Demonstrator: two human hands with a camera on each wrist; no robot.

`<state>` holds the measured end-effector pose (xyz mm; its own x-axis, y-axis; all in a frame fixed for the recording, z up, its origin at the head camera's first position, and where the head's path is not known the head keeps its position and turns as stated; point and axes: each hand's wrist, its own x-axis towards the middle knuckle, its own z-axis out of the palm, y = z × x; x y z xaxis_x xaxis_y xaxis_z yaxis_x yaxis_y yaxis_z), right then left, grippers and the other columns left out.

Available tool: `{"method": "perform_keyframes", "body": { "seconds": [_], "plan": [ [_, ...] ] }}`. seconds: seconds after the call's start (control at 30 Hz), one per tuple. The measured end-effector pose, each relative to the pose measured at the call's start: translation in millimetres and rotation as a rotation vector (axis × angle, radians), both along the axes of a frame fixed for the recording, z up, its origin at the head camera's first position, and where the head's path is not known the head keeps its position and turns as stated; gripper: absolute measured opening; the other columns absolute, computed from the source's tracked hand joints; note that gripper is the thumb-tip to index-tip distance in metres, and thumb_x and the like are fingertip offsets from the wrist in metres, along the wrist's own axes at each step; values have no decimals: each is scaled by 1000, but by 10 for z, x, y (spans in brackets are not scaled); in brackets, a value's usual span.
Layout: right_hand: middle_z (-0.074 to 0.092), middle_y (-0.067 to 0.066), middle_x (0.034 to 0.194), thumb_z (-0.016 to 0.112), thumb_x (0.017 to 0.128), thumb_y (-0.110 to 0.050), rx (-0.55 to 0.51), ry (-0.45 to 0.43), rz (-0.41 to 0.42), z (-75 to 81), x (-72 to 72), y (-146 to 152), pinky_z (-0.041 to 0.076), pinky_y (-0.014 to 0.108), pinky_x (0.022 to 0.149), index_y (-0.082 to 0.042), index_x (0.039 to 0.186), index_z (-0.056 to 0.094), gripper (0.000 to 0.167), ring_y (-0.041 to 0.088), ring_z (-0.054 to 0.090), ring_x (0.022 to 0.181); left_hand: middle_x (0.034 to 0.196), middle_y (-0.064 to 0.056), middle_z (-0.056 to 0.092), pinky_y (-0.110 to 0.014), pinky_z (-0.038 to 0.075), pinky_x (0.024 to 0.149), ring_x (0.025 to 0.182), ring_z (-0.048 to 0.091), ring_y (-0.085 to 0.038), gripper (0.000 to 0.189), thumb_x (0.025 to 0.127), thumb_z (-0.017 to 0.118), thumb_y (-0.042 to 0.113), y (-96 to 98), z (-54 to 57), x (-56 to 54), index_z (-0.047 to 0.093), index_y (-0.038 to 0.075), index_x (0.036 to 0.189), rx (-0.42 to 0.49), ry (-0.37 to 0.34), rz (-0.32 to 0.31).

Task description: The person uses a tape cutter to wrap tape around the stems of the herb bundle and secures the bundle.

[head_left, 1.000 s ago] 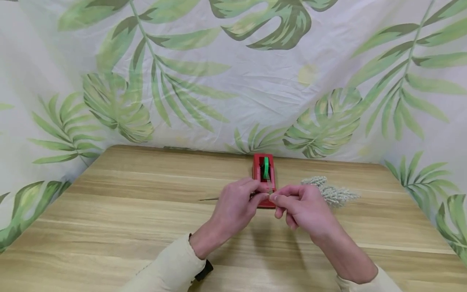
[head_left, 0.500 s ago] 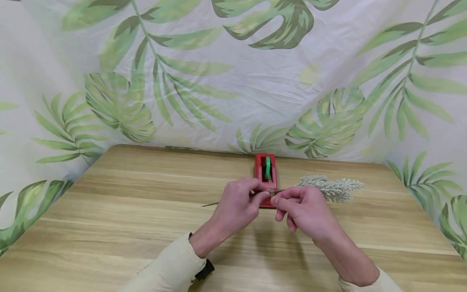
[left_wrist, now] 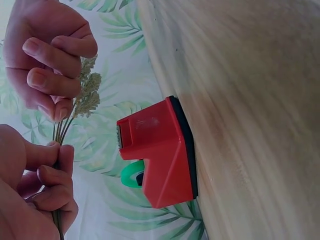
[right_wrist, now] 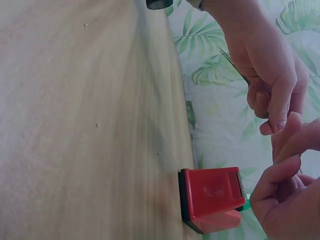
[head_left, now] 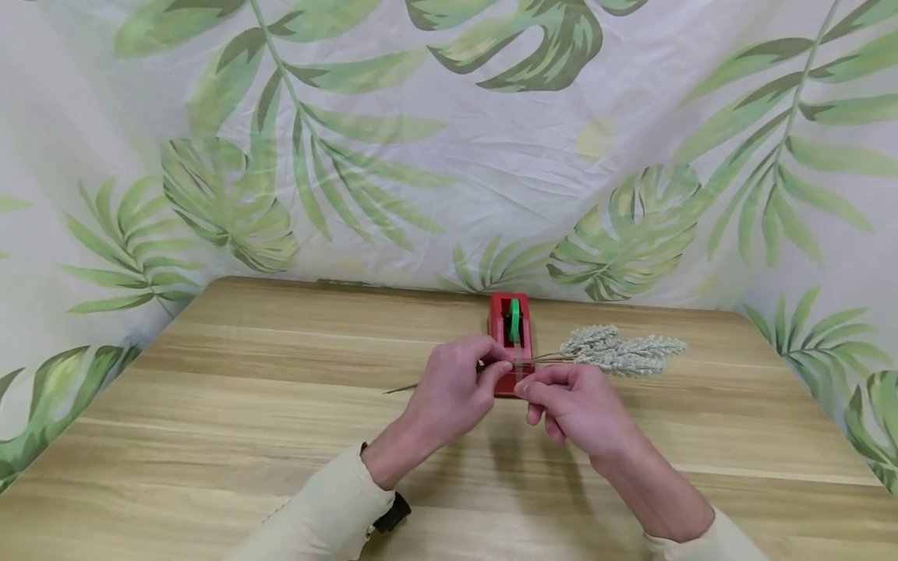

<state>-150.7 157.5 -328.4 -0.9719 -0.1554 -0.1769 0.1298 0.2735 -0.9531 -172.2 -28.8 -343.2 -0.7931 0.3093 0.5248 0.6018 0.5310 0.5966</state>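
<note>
My left hand (head_left: 456, 382) grips a bundle of thin stems (left_wrist: 58, 132) held level above the table. Pale grey-green fluffy flower heads (head_left: 624, 351) fan out to the right of it, and the stem ends (head_left: 401, 388) poke out past its left side. My right hand (head_left: 571, 401), just right of the left one, pinches the near end of a clear strip of tape (head_left: 518, 370) between thumb and forefinger. In the head view that strip crosses the stems. Behind the hands stands a red tape dispenser (head_left: 498, 327) with a green roll (left_wrist: 131, 173).
The wooden table (head_left: 245, 436) runs back to a leaf-printed curtain (head_left: 491, 179). A dark wrist device (head_left: 391, 514) sits at my left cuff. In the left wrist view the dispenser's toothed cutter (left_wrist: 119, 137) points toward the hands.
My right hand has drawn slightly down and left, so more of the tape strip shows. The flower heads have shifted a little and more of their stems are uncovered. The left hand hardly moves.
</note>
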Motion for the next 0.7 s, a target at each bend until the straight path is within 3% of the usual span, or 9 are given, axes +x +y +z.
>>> {"method": "perform_keyframes", "body": {
  "seconds": [0.43, 0.7],
  "plan": [
    [60, -2, 68, 65, 105, -14, -81, -23, -111, -150, -51, -114, 33, 20, 48, 5, 120, 66, 25, 7, 45, 56, 91, -5, 80, -18, 47, 60, 69, 63, -9, 5, 95, 76, 1, -4, -15, -7, 77, 5, 92, 16, 14, -14],
    [59, -3, 66, 62, 105, -11, -113, -15, -188, -191, -49, -151, 33, 18, 48, 6, 119, 67, 23, 4, 47, 56, 82, -3, 77, -18, 47, 60, 66, 59, -6, 8, 94, 75, 2, -10, -19, -21, 76, 7, 87, 5, 3, -48]
  ]
}}
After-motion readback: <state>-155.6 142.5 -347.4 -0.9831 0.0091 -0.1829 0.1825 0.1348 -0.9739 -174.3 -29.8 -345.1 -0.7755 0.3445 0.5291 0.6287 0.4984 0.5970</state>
